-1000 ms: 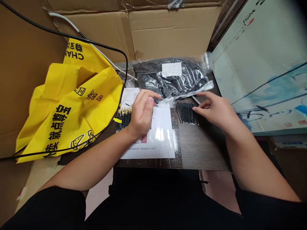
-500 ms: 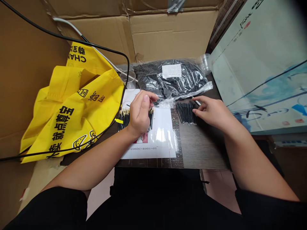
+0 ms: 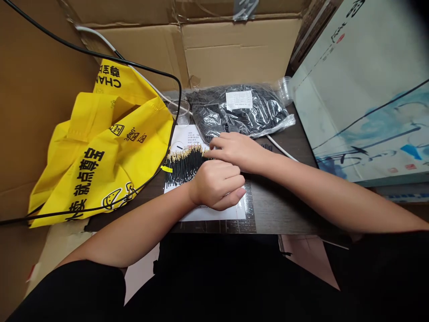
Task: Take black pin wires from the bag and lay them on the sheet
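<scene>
My left hand [image 3: 218, 184] is curled into a fist over the white printed sheet [image 3: 209, 215]. Its palm faces away, so whatever it may hold is hidden. Just beyond it, my right hand [image 3: 236, 151] reaches across, palm down. Its bent fingers are at the right end of a row of short black wires with gold tips [image 3: 184, 167], and I cannot make out what is between them. A yellow tag [image 3: 166, 169] lies at the row's left end. Behind my right hand, a second group of black wires [image 3: 267, 146] is mostly covered.
A clear bag of black pieces [image 3: 241, 109] with a white label lies at the back. Clear plastic cups [image 3: 285, 91] stand beside it. A yellow bag [image 3: 114, 147] and black cable [image 3: 144, 67] are on the left. A painted panel [image 3: 368, 103] edges the right.
My right hand has moved left from the right-hand wires to the gold-tipped row. My left hand has come down toward me and turned over, its back now facing up.
</scene>
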### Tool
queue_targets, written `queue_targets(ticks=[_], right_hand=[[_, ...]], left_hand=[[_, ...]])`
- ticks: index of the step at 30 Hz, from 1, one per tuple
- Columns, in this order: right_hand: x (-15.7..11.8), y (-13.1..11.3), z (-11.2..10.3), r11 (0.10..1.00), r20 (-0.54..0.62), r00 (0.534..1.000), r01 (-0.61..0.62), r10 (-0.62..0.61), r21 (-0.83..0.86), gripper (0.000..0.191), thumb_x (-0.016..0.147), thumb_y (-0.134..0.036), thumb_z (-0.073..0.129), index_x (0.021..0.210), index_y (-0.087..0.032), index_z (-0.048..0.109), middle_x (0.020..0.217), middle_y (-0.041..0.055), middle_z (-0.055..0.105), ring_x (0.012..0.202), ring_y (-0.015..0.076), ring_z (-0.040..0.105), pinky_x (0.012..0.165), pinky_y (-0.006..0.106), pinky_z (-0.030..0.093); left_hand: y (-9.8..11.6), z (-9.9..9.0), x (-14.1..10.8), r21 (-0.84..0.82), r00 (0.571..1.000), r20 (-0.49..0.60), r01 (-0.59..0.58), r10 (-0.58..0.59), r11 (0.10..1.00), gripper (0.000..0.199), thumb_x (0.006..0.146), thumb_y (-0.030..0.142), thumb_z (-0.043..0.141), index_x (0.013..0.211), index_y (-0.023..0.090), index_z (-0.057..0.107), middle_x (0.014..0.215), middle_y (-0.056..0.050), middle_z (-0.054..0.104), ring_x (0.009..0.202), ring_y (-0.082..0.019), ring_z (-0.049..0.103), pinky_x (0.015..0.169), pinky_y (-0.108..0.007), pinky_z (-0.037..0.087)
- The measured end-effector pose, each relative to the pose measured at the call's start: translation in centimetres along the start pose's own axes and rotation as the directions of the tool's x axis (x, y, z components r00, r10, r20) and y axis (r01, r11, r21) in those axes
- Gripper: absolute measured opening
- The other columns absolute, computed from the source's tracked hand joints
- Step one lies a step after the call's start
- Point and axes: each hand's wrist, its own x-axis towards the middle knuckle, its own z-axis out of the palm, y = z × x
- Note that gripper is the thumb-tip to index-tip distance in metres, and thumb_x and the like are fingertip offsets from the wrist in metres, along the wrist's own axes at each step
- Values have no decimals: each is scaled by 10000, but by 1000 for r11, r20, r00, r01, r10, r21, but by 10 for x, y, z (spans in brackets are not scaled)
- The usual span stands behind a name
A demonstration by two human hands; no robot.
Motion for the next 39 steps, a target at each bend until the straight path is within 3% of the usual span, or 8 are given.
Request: queue_targets(ticks=[3,9,18,21,26,30,35,39], right_hand=[[24,4,10,990,20,990,140,-139,-21,257,1014,-232,439,1120,-231,673,1034,49,639,856,186,490,681,333,289],[30,8,12,978,40,978,205,-204,-35,328,1031,-207,375,866,-188,658,943,32,636,803,172,468,674,338,268],[28,13,12,972,-9,973,228,-229,-61,303,1035,-209,354,912,-188,630,967,47,639,832,177,472,695,333,319],[23,19,2,984,-50,985,164,-167,-63,297,1035,-208,336,969,-188,625,975,62,638,880,192,481,727,339,344],[3,31,-34,977,-50,997,-43,54,207,218,979,-232,452,891,-196,648,842,40,632,827,175,520,753,328,380],[-9,32,-61,888,-1,981,-175,193,425,148,916,-279,548,912,-214,682,863,18,672,826,157,587,763,303,411],[-11,21,-72,798,5,936,-302,351,521,165,869,-366,630,938,-225,682,823,-1,682,774,147,615,748,300,438],[-6,22,-73,700,23,915,-325,404,636,287,858,-480,657,988,-225,672,792,-5,682,732,137,610,695,283,451]], left_hand=[[-1,0,1,-9,1000,-4,-2,2,1000,366,926,316,373,587,203,452,534,1,466,502,-134,418,518,-314,337],[-2,0,-1,-18,1000,5,29,-29,999,404,940,312,323,582,201,474,526,-2,486,500,-125,442,523,-299,353],[0,-3,-3,-55,999,-27,41,-42,998,331,930,298,353,632,209,467,541,5,447,505,-139,414,523,-320,330],[-1,-3,-5,-28,984,-117,131,-133,991,287,916,294,374,665,211,486,568,-4,464,531,-145,406,541,-328,326],[-9,2,-4,8,879,-303,388,-367,922,86,879,219,480,828,195,546,770,-39,601,753,-171,523,727,-355,420],[-15,8,-4,0,817,-241,541,-525,841,117,911,231,520,1016,187,546,981,-62,624,899,-179,561,802,-348,450],[-17,12,-8,-96,754,-218,616,-620,782,91,967,282,525,992,195,534,878,-12,634,743,-111,585,683,-263,455],[-20,11,-10,-160,720,-198,645,-665,747,204,990,276,495,1178,208,534,878,-6,677,749,-114,633,686,-260,483]])
